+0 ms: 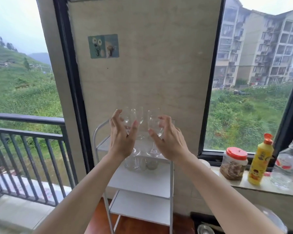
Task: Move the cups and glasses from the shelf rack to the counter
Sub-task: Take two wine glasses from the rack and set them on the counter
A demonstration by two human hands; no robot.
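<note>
While both hands reach the rack [98,132] | left hand [121,139] spread around wine glass [128,119] | right hand [167,141] cupping second glass [153,122]

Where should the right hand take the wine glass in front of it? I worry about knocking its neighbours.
Take the right wine glass by the bowl, coming from its right side, where the right hand is. It stands upright on the rack's top shelf, with the other glasses crowding its left; its stem is thin.
</note>
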